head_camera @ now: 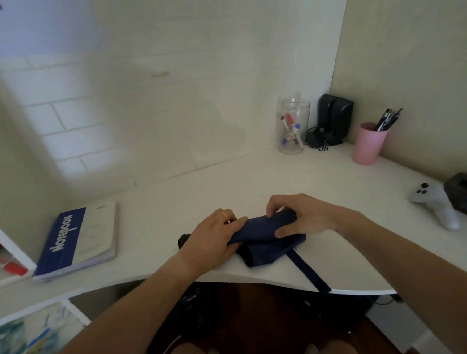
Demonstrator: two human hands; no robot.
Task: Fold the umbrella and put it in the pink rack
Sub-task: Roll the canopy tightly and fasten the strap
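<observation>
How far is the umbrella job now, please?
Done: the umbrella is collapsed on the desk. In hand: left hand and right hand wrap its fabric; the strap hangs loose. Left: fastening and racking; no pink rack is visible.

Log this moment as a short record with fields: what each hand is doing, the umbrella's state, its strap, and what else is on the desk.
left hand: pressing and gripping the handle end of the navy blue fabric folding umbrella
right hand: pinching the rolled fabric at the other end
umbrella state: collapsed, lying on the white desk, fabric partly rolled
dark blue strap: loose, trailing over the desk's front edge
pink rack: not in view
also on desk: blue-and-white notebook, pink plastic cup of pens, white game controller
</observation>
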